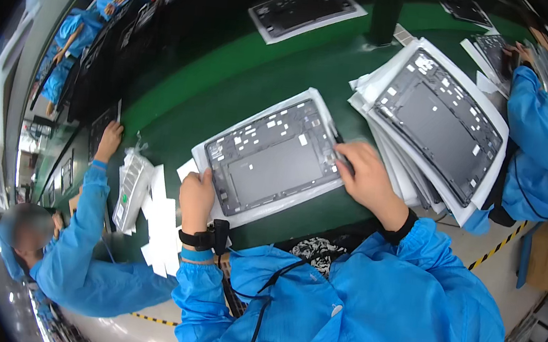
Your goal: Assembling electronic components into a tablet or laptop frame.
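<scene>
In front of me a dark grey tablet housing (pixel 278 165) lies face up on a white foam sheet (pixel 203 157), slightly turned on the green bench. Small white patches dot its upper part and right side. My left hand (pixel 197 198) is closed on the housing's lower left edge, thumb on top. At the right edge my right hand (pixel 368 179) is closed, its fingertips meeting a slim dark piece (pixel 338 143). What exactly that piece is, I cannot make out. The undersides of both hands are hidden.
To the right stands a stack of similar housings (pixel 437 115) with white sheets between. Left lie a clear plastic bag (pixel 132 189) and white papers (pixel 162 229). Another housing (pixel 307 11) lies across the bench near a dark post (pixel 385 12). Co-workers in blue sit at both sides.
</scene>
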A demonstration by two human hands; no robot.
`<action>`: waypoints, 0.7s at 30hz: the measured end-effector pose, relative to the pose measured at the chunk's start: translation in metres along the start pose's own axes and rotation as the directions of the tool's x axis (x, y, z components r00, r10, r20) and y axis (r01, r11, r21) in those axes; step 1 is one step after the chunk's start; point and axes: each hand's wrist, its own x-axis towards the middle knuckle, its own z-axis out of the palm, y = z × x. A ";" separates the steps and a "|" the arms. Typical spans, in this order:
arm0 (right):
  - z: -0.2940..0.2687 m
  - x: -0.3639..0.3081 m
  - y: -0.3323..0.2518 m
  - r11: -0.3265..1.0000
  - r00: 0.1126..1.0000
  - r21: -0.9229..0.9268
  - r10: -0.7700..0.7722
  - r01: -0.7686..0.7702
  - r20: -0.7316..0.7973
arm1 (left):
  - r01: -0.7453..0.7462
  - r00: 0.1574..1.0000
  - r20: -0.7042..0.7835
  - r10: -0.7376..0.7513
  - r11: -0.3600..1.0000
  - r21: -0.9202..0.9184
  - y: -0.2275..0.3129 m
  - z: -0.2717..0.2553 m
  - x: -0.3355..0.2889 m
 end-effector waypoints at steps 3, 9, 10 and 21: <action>0.005 -0.003 0.005 1.000 0.998 -0.015 -0.027 0.027 0.049 | -0.046 0.998 0.044 0.043 0.997 0.066 0.023 -0.002 0.003; 0.008 -0.002 0.008 0.995 0.998 0.087 -0.060 0.058 0.020 | -0.248 0.949 -0.146 0.279 0.947 0.202 0.026 -0.028 0.002; 0.008 -0.001 0.006 0.988 0.997 0.130 -0.076 0.078 -0.019 | -0.192 0.960 -0.182 0.211 0.974 0.121 0.038 -0.049 -0.001; -0.008 -0.005 0.000 0.986 0.999 0.162 0.030 -0.027 -0.016 | -0.239 0.971 -0.169 0.169 0.738 -0.631 -0.037 -0.140 0.256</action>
